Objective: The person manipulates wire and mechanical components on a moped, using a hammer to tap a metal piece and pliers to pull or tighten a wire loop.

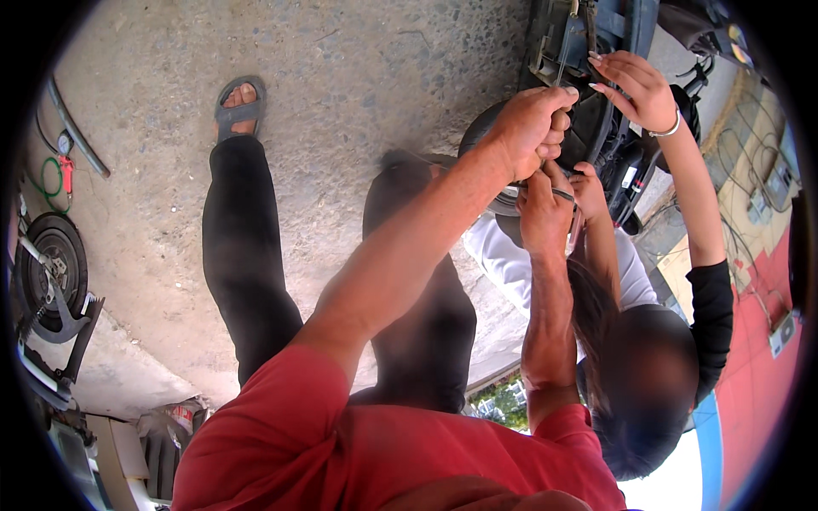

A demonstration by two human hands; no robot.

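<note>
Forearms stretched toward tyre, left hand fisted, right hand nearer

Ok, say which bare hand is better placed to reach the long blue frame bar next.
Probably the left hand: its curled fist looks nearer the long blue frame bar. The right hand sits lower, close beside the co-worker's bare lower hand, so it seems more crowded.
</note>
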